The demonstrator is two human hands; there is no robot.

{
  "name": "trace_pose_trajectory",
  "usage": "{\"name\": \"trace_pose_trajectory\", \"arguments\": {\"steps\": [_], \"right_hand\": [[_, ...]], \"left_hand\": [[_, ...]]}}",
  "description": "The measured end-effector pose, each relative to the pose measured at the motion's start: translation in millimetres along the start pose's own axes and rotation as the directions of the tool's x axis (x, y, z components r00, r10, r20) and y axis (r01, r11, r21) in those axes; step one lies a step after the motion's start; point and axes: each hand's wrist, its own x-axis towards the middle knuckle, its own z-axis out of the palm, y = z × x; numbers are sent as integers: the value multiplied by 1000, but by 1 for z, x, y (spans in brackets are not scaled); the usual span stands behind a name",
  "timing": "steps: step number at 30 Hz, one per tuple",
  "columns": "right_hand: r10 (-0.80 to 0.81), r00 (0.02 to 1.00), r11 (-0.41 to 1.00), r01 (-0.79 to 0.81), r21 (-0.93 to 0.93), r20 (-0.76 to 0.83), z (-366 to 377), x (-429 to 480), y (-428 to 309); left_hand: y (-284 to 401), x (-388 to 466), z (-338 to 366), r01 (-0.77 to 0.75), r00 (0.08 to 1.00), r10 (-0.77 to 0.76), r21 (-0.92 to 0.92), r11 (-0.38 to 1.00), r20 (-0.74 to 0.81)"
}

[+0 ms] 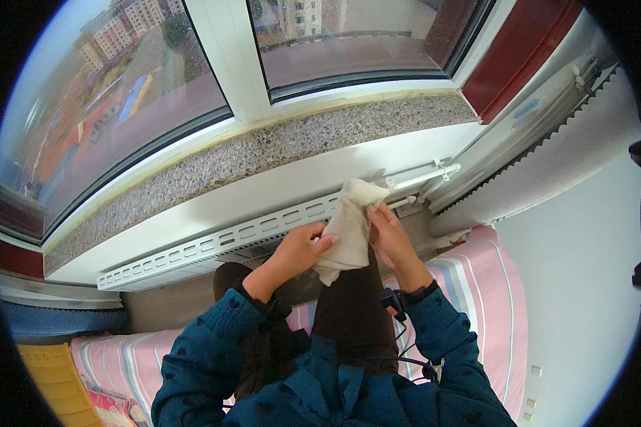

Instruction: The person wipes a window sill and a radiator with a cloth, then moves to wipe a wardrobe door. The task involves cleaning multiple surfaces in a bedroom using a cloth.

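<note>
A pale beige cloth [350,235], bunched and folded, is held up between both hands above the wearer's lap. My left hand [297,251] grips its left edge, with the thumb on top of the fabric. The upper right edge is pinched in the fingers of my right hand [394,240]. Behind the cloth runs a white slotted radiator [219,240], partly covered by it. Dark-trousered legs show below the hands.
A speckled stone window sill [278,141] crosses above the radiator, under white-framed windows. White pipes [424,178] lead right towards gathered curtains [545,144]. A bed with a pink striped cover [481,283] lies beneath and beside the wearer. A black cable [406,360] hangs near the right forearm.
</note>
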Motion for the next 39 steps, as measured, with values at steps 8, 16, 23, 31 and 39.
{"name": "trace_pose_trajectory", "arguments": {"steps": [8, 16, 23, 31, 39], "right_hand": [[-144, 989, 922, 130, -364, -13, 4, -3, 6], [195, 954, 957, -235, 169, 227, 20, -1, -1], [80, 990, 997, -80, -9, 118, 21, 10, 5], [193, 972, 971, -170, -169, 131, 3, 4, 6], [233, 927, 905, -95, -415, 296, 0, -4, 7]], "left_hand": [[-14, -40, -2, 41, 988, 27, 427, 903, -152], [-49, -31, -26, 103, 986, -54, -327, 939, 157], [-26, -45, -31, 314, 949, -283, -479, 820, 139], [-30, -52, -57, 273, 955, -290, -552, 788, 59], [-44, -50, -56, 260, 949, -315, -603, 754, 15]]}}
